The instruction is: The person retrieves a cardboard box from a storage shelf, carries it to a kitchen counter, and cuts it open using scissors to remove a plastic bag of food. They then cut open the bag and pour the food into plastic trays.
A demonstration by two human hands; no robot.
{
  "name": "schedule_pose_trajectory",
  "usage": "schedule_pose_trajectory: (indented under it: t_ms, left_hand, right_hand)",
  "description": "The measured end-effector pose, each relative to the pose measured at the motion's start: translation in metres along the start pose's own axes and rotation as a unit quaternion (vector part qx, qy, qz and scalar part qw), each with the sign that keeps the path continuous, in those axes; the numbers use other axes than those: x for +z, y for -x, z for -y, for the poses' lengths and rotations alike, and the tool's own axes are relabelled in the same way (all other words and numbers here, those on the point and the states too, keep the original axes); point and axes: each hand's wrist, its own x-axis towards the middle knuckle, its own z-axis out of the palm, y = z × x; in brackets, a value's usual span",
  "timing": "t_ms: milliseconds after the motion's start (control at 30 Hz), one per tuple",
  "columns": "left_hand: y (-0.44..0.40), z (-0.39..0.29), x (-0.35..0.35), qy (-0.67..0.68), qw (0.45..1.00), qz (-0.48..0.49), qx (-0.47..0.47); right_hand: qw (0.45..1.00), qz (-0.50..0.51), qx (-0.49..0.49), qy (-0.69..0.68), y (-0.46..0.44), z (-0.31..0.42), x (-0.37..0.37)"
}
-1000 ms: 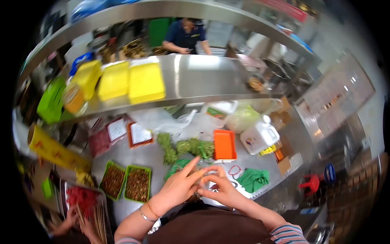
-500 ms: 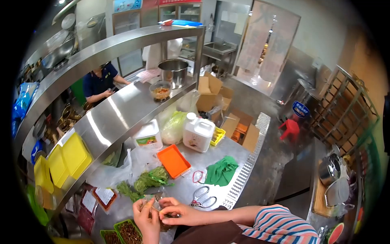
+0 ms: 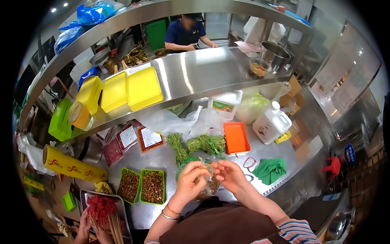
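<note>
My left hand (image 3: 191, 179) and my right hand (image 3: 230, 175) are close together over the counter, both with fingers pinched. Between them runs a thin yellowish band (image 3: 209, 165), seemingly a rubber band. Just below the fingers is a clear plastic bag (image 3: 213, 186) with brown pieces inside, partly hidden by my hands and apron. Beyond my fingers lie bundles of green string-like vegetables (image 3: 206, 144). Scissors (image 3: 249, 177) show only part of a handle beside my right hand.
Two green baskets of small brown snail-like pieces (image 3: 153, 186) stand left. Another person's hands (image 3: 86, 223) hold sticks at a metal tray (image 3: 126, 211) of red meat. An orange tray (image 3: 237, 138), green cloth (image 3: 271, 171) and white jug (image 3: 271, 123) are right. A steel shelf (image 3: 195, 73) spans above; a co-worker (image 3: 185, 34) stands behind.
My view has swung left, bringing the meat tray, yellow roll and another person's hands into sight. My hands stay together, with the thin band still between the fingers.
</note>
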Motion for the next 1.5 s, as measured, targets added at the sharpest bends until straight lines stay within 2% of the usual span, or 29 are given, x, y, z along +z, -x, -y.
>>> schedule_pose_trajectory:
  t_ms: [100, 167, 233, 300, 367, 433, 633, 700, 733, 767, 833, 867, 900, 933, 1000, 1033, 1100, 1133, 1167, 1233, 1267, 1333, 1367, 1433, 1500]
  left_hand:
    - [0.005, 0.006, 0.0, -0.003, 0.999, -0.017, 0.039]
    - [0.009, 0.008, -0.002, 0.008, 0.999, -0.029, 0.028]
    - [0.006, 0.006, -0.004, -0.01, 0.997, 0.015, 0.073]
    - [0.001, 0.004, -0.011, -0.008, 0.997, 0.039, 0.068]
    - [-0.007, 0.002, -0.021, 0.014, 0.995, 0.09, 0.032]
    - [-0.012, -0.004, -0.022, -0.007, 0.995, 0.092, 0.036]
    - [-0.009, -0.007, -0.015, -0.059, 0.986, 0.152, 0.043]
    - [-0.008, -0.002, -0.012, -0.01, 0.995, 0.087, 0.056]
    - [-0.007, 0.004, -0.009, -0.003, 0.995, 0.071, 0.075]
    - [-0.006, 0.004, -0.009, 0.002, 0.994, 0.08, 0.079]
    - [-0.007, -0.002, -0.012, -0.006, 0.991, 0.1, 0.091]
    - [-0.006, 0.001, -0.014, 0.005, 0.99, 0.12, 0.08]
    - [-0.004, -0.001, -0.015, 0.01, 0.989, 0.127, 0.08]
    - [-0.005, -0.005, -0.016, 0.036, 0.993, 0.102, 0.046]
    - [-0.004, -0.007, -0.015, 0.08, 0.993, 0.082, -0.036]
    - [-0.002, -0.005, -0.014, 0.081, 0.992, 0.088, -0.037]
    - [0.003, 0.005, -0.008, 0.086, 0.995, 0.036, -0.029]
    - [0.007, 0.01, -0.006, 0.103, 0.994, 0.006, -0.038]
    - [0.008, 0.014, -0.005, 0.187, 0.979, -0.027, -0.077]
    - [0.013, 0.027, 0.0, 0.26, 0.956, -0.078, -0.115]
    - [0.013, 0.03, 0.001, 0.257, 0.956, -0.079, -0.117]
    - [0.007, 0.032, 0.004, 0.414, 0.884, -0.154, -0.156]
    - [0.004, 0.033, 0.003, 0.414, 0.883, -0.155, -0.155]
    - [0.001, 0.035, -0.002, 0.456, 0.831, -0.19, -0.257]
    - [0.003, 0.042, -0.006, 0.49, 0.813, -0.184, -0.255]
  right_hand:
    - [0.999, -0.002, 0.025, -0.035, -0.013, -0.001, 0.001]
    - [0.998, 0.004, 0.044, -0.052, -0.019, -0.007, -0.004]
    - [0.998, 0.025, 0.053, -0.025, -0.014, -0.001, -0.001]
    - [0.997, 0.04, 0.065, 0.003, -0.005, 0.006, 0.011]
    - [0.973, 0.079, -0.038, 0.214, -0.002, 0.015, 0.033]
    - [0.974, 0.055, -0.032, 0.219, -0.004, 0.017, 0.038]
    - [0.94, 0.083, -0.116, 0.31, 0.0, 0.016, 0.043]
    - [0.983, 0.012, -0.03, 0.178, -0.011, 0.016, 0.023]
    - [0.989, -0.044, 0.02, 0.14, -0.013, 0.013, 0.021]
    - [0.99, -0.054, 0.048, 0.125, -0.017, 0.01, 0.017]
    - [0.992, -0.001, 0.063, 0.109, -0.018, 0.009, 0.01]
    - [0.993, -0.007, 0.061, 0.106, -0.015, 0.01, 0.008]
    - [0.984, 0.012, 0.1, 0.144, -0.011, 0.013, 0.009]
    - [0.973, 0.032, 0.137, 0.182, -0.008, 0.016, 0.009]
    - [0.971, 0.039, 0.133, 0.195, -0.003, 0.015, 0.006]
    - [0.967, 0.05, 0.138, 0.211, -0.001, 0.013, 0.004]
    - [0.964, 0.063, 0.151, 0.209, -0.001, 0.011, -0.006]
    - [0.977, 0.054, 0.138, 0.15, -0.001, 0.006, -0.009]
    - [0.987, 0.048, 0.125, 0.091, -0.001, 0.002, -0.011]
    - [0.99, 0.036, 0.124, 0.066, 0.004, -0.005, -0.01]
    - [0.981, 0.054, 0.015, 0.184, 0.008, -0.013, -0.008]
    - [0.895, 0.11, -0.207, 0.379, 0.015, -0.032, -0.001]
    - [0.822, 0.133, -0.254, 0.491, 0.026, -0.032, 0.003]
    - [0.806, 0.149, -0.251, 0.515, 0.035, -0.033, 0.014]
    - [0.944, 0.032, -0.139, 0.298, 0.029, -0.036, 0.001]
